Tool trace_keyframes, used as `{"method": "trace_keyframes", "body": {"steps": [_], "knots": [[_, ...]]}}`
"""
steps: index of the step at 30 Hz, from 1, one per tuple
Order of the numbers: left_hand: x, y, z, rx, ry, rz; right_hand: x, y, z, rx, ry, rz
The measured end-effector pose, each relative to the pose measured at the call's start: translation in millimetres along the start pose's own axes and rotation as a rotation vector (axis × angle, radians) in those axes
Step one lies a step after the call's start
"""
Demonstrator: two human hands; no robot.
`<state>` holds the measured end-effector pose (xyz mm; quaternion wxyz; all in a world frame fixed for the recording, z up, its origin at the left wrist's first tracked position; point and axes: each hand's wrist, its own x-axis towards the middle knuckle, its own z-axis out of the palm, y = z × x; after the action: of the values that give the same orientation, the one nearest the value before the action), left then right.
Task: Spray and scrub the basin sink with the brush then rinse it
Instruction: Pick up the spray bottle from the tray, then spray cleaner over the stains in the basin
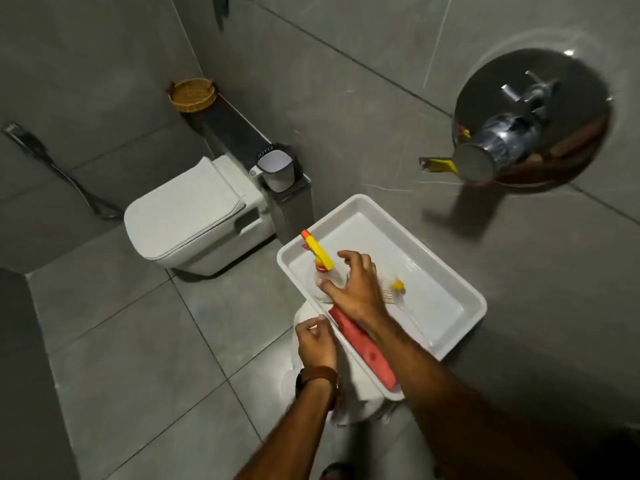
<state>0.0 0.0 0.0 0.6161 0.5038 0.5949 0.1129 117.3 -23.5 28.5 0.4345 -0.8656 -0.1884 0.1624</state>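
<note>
Single head-worn wide-angle view, looking steeply down from above.

The camera faces forward and down over the white basin sink point(460, 327), close enough that both forearms enter from the bottom edge. The wide field also takes in the toilet point(187, 216) at left and the round mirror point(533, 119) at upper right. Edges bend noticeably.

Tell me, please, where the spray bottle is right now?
In the head view the spray bottle stands in the left corner of the white basin sink, just left of the right hand that reaches toward it, with the brush on the hand's other side.
</note>
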Motion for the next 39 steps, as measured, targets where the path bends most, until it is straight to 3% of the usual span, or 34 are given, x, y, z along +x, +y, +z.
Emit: {"method": "trace_keyframes", "body": {"steps": [8,10,15,19,24,27,32,35,39], "knots": [[28,-8,8,-0.004,-0.049,0.049,46,-14,46,0.081,-0.126,0.021],[32,-4,7,0.014,-0.044,0.069,45,-18,46,0.207,-0.167,0.042],[30,19,2,0.045,0.092,0.127,17,-33,23,0.433,-0.074,0.085],[3,50,8,-0.064,-0.06,0.081,-10,-52,-17,0.556,0.023,0.071],[-57,71,15,-0.137,-0.262,0.098,-63,-66,-77,0.544,0.151,0.057],[-101,68,25,-0.063,-0.37,0.106,-101,-62,-115,0.516,0.219,0.054],[-183,44,52,0.119,-0.508,0.113,-177,-33,-185,0.265,0.394,-0.078],[-237,19,62,0.265,-0.613,0.212,-233,-14,-230,0.141,0.466,-0.111],[-312,-17,69,0.34,-0.761,0.193,-306,10,-282,0.159,0.537,-0.034]]}}
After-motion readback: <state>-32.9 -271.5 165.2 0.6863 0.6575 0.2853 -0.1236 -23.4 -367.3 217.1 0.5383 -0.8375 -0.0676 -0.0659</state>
